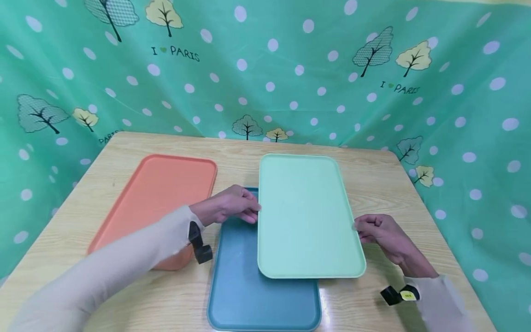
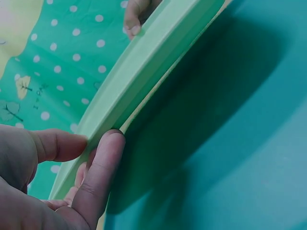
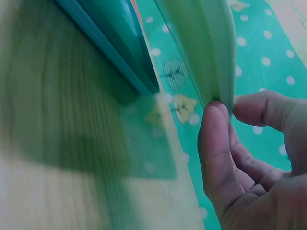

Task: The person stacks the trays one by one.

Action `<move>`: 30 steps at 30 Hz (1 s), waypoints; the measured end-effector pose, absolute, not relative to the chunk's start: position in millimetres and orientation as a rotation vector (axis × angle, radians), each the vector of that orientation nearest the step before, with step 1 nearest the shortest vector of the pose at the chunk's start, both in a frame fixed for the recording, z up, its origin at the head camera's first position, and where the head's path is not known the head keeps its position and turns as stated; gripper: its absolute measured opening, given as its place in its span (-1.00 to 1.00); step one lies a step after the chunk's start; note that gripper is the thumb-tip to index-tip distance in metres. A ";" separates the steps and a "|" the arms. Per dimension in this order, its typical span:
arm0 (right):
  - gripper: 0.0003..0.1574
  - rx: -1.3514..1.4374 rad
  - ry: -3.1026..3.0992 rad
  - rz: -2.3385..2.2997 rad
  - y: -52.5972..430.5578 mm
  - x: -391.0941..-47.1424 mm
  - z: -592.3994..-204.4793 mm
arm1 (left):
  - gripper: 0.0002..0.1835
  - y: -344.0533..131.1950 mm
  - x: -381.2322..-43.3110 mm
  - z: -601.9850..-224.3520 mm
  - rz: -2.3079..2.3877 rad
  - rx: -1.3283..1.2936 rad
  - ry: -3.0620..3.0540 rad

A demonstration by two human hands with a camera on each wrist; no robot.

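A pale green tray (image 1: 307,216) is held up in the air above the blue tray (image 1: 265,299), covering part of it. My left hand (image 1: 234,204) pinches the green tray's left rim between thumb and fingers; the left wrist view shows this grip on the rim (image 2: 122,91) close up. On the opposite side my right hand (image 1: 383,235) pinches the right rim, thumb on one face and fingers on the other, as the right wrist view shows (image 3: 249,158). The blue tray lies flat on the table under it, and a gap with shadow shows between the two.
A coral-red tray (image 1: 166,198) lies on the left of the wooden table (image 1: 365,180), partly behind my left forearm. A green dotted cloth (image 1: 282,69) with printed trees hangs behind and around the table. Dark wrist cameras (image 1: 201,246) are strapped to both wrists.
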State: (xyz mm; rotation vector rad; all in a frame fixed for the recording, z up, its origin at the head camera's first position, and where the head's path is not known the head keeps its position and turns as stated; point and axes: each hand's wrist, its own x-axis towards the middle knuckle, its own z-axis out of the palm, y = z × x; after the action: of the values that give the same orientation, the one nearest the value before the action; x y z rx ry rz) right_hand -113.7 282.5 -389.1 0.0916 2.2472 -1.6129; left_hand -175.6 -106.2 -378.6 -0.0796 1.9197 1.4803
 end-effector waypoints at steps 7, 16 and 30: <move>-0.72 0.088 2.194 -1.627 262.9 -105.5 -393.2 | -0.89 -128.2 -163.0 -382.2 1.478 -0.059 1.947; -0.72 0.071 2.124 -1.644 239.3 -94.3 -398.9 | -0.92 -153.1 -143.9 -384.1 1.461 -0.055 1.992; -0.75 0.047 2.022 -1.647 215.2 -83.5 -410.5 | -0.89 -176.0 -125.9 -386.2 1.397 -0.062 2.033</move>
State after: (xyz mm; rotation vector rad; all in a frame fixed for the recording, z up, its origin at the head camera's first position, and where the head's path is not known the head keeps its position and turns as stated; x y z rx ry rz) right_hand -83.5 215.2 -410.5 0.0472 2.0217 -1.6473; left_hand -125.9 -176.0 -386.2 -0.0619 2.0329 1.3969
